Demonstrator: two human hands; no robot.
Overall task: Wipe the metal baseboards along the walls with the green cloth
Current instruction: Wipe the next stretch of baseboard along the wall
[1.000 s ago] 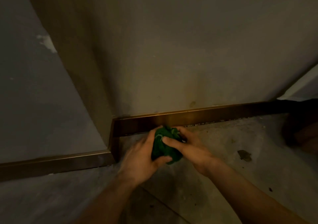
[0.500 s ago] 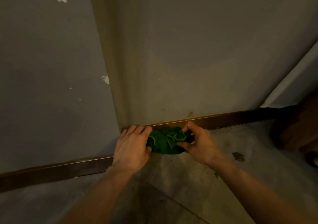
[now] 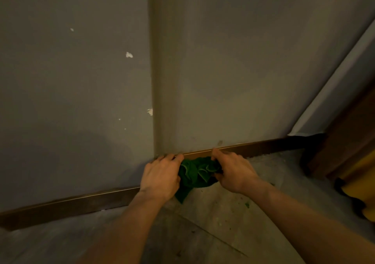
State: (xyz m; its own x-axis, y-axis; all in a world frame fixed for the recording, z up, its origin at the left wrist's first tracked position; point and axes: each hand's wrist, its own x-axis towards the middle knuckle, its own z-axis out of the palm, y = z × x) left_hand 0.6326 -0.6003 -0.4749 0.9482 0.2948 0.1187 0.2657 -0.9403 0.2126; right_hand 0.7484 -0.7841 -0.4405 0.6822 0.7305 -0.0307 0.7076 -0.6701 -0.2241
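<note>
Both hands point(image 3: 199, 174) press green cloth point(image 3: 195, 174) against corner baseboard point(image 3: 253, 148).

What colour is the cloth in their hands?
Dark green with lighter green edging; the green cloth shows in the head view.

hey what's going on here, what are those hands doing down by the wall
A person is crouched at a wall corner, holding a bunched green cloth against the metal baseboard. The left hand and right hand each have a grip on one side of the cloth, right where the baseboard turns the corner. Small green crumbs lie on the concrete floor nearby.
</note>
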